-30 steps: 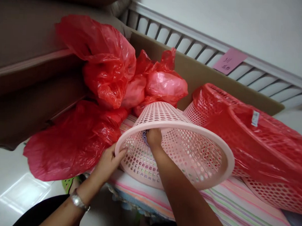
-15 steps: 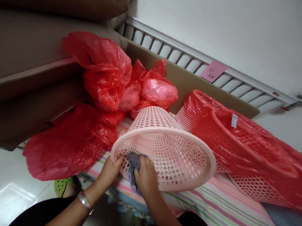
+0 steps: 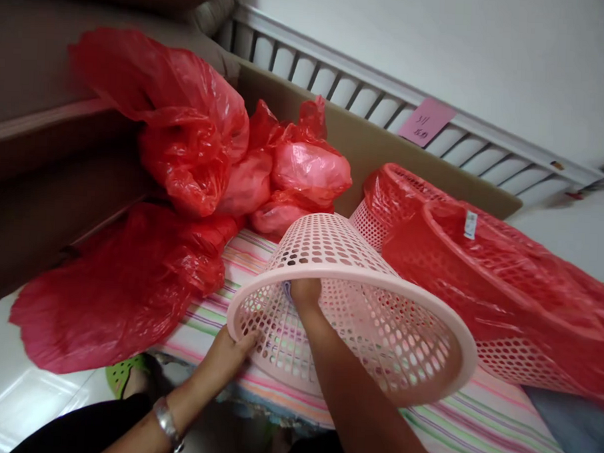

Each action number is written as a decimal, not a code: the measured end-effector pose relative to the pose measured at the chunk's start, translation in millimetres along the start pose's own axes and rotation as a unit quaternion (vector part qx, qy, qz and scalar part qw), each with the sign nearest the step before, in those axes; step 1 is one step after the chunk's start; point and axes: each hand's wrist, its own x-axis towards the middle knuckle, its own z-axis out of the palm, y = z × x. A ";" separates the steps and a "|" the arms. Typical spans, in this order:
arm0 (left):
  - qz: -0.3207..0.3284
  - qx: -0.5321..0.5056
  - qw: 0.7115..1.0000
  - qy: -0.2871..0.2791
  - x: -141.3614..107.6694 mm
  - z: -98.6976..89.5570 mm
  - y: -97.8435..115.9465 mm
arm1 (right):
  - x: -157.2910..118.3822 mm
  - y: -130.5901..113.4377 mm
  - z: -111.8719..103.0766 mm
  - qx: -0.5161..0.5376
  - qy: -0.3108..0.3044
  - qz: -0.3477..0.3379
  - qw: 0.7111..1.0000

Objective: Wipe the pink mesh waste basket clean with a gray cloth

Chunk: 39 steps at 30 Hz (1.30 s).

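A pale pink perforated plastic basket lies tilted on its side, its wide mouth turned toward me. My left hand grips its lower left rim, the thumb inside and the other fingers behind the wall. Deep in the basket, my right hand is closed around a greyish-blue cloth, pressed against the inner wall. Only a small part of the cloth shows; the upper rim hides some of the fingers.
More baskets in red plastic bags stand at the right. Bulging red bags are piled at the left beside a brown sofa. Striped fabric lies beneath the basket. Behind is a white radiator with a pink paper note.
My right hand has gone from the near rim up and deeper into the basket with the cloth. The basket's mouth has swung slightly right and down; my left hand keeps its rim grip.
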 end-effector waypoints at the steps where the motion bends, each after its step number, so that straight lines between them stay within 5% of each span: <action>1: 0.001 0.016 1.000 0.000 0.1 -6.8 6.6 | 7.4 1.3 2.2 -0.004 0.000 0.003 1.000; 5: 0.017 0.101 0.993 0.058 4.1 -30.8 27.2 | 19.4 5.2 5.7 -0.034 -0.014 0.003 0.999; 10: -0.008 0.146 0.987 0.060 12.2 -31.4 15.3 | 5.4 -6.4 -4.3 -0.059 -0.034 -0.002 0.998; 15: 0.047 0.155 0.985 0.059 14.3 -33.2 5.4 | -79.0 -31.7 -23.4 -0.034 -0.045 -0.056 0.997; 20: 0.030 0.122 0.990 0.065 12.7 -39.4 6.5 | -153.6 -39.9 -37.3 0.026 -0.090 -0.127 0.987; 23: 0.001 0.129 0.989 0.067 13.7 -39.5 3.1 | -133.2 -39.5 -32.4 0.017 -0.087 -0.108 0.990; 31: -0.077 0.141 0.986 0.040 15.1 -37.7 5.8 | 6.8 -32.9 8.9 -0.094 -0.036 -0.021 0.995; 35: -0.058 0.173 0.983 0.001 15.1 -49.0 19.7 | 26.0 -24.2 19.0 -0.102 -0.030 -0.024 0.994; 39: 0.001 0.173 0.984 0.039 21.4 -60.3 24.7 | 24.9 -21.6 19.3 -0.110 -0.035 -0.041 0.992</action>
